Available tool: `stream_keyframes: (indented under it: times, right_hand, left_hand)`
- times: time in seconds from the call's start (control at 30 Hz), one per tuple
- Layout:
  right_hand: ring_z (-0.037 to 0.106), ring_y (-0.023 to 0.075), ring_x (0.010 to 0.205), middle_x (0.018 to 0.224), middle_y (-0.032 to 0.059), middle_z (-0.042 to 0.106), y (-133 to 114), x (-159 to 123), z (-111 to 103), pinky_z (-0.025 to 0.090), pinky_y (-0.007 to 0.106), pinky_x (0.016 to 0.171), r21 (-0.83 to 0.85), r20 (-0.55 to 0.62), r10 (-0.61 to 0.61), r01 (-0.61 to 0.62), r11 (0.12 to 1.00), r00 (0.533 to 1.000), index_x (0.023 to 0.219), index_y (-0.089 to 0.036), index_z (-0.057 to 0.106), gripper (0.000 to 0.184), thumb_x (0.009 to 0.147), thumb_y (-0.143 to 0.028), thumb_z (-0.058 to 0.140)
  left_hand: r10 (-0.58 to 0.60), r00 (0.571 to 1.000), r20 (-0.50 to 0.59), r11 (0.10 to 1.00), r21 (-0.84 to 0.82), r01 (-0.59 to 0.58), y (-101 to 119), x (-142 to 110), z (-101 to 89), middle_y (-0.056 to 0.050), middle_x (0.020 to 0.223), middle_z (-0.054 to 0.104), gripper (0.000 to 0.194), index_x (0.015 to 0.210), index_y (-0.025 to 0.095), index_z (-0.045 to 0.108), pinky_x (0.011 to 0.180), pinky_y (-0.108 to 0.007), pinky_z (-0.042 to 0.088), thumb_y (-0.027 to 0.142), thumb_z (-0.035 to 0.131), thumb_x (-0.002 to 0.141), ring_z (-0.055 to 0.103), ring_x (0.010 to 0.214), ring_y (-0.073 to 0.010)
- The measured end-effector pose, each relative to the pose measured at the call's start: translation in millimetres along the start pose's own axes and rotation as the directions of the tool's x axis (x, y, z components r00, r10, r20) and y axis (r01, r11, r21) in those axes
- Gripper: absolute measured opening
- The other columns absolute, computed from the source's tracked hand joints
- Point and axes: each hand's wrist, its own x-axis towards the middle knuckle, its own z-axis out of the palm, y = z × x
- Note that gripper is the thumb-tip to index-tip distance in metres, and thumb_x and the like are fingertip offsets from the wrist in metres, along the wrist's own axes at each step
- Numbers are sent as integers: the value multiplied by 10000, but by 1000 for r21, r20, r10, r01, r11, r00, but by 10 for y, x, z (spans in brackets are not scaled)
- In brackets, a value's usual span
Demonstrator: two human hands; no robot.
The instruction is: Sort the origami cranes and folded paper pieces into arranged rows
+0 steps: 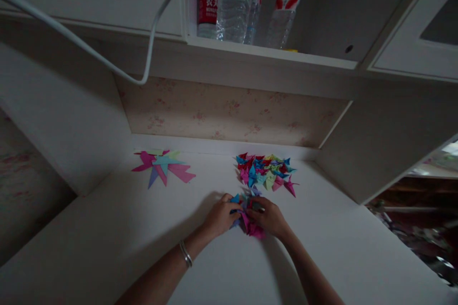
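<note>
Head view looks down on your white table [129, 219], where both your hands work close together; take the spot between them as the centre of the dial. There sits a bunch of folded paper [246, 221], with blue, lavender and bright pink showing, the pink at 6 o'clock. Your left hand [224, 214] meets it from 9 o'clock and your right hand [269, 218] from 3 o'clock. The fingers of both are curled in narrow against the paper, but you cannot tell which piece, if any, either one has pinched. A silver bracelet [185, 253] circles your left wrist, at 8 o'clock.

Between 12 and 1 o'clock, just beyond the bunch, you have a multicoloured pile of folded paper pieces [266, 170], red, pink, blue and pale green, pointed and close-packed. At 10 o'clock, well apart from your hands, flatter pink, mint, purple and yellow-green paper shapes [162, 167] overlap like a fan. Floral wallpaper [214, 109] covers the back panel at 12 o'clock, and above it clear bottles [234, 5] stand on the shelf [250, 49]. A white cable [149, 57] loops down at 11 o'clock
</note>
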Motion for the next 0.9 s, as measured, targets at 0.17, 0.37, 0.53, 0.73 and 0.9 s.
stream_keyframes:
  times: [0.17, 0.37, 0.53, 0.73, 0.9]
  right_hand:
    - [654, 228, 885, 989, 45, 710, 42, -21, -96, 492, 314, 785, 6, -6, -25, 25, 1000, 1000, 966, -247, 710, 282, 757, -392, 586]
    - [659, 227, 854, 949, 41, 716, 26, -47, -116, 479, 309, 782, -28, -15, 32, -33, 999, 999, 891, -239, 719, 237, 704, -331, 606]
    - [655, 216, 842, 916, 28, 715, 20, -55, -122, 476, 299, 780, 3, 1, 17, -17, 1000, 1000, 850, -240, 721, 197, 700, -284, 601]
    - [655, 223, 896, 986, 56, 713, 49, -47, -116, 472, 308, 815, -2, 27, -38, 38, 999, 999, 970, -233, 719, 269, 753, -287, 569]
    - [656, 204, 823, 875, 40, 718, 54, -49, -96, 472, 292, 780, 3, 14, -61, 61, 998, 998, 820, -234, 722, 187, 773, -282, 548]
  left_hand:
    - [46, 999, -11, 999, -26, -46, -1, 10, -36, -39, 984, 601, 177, 922, 262, 746, 847, -262, 450, 258, 604, 816, 584, 913, -174]
    - [39, 998, -41, 996, -76, -43, 19, 16, -85, -40, 935, 612, 148, 877, 241, 745, 814, -246, 452, 270, 619, 806, 590, 879, -166]
    - [20, 999, -41, 993, -117, -25, 86, -51, -102, -43, 935, 611, 174, 892, 225, 733, 834, -265, 457, 310, 608, 806, 588, 895, -170]
    - [42, 999, -9, 989, -143, -42, 257, -167, -85, -56, 964, 596, 250, 912, 220, 727, 843, -270, 463, 412, 611, 801, 580, 929, -182]
    - [-30, 999, 41, 994, -103, 34, 371, -279, -102, -76, 1150, 543, 467, 1021, 226, 689, 875, -310, 470, 580, 637, 721, 575, 940, -198]
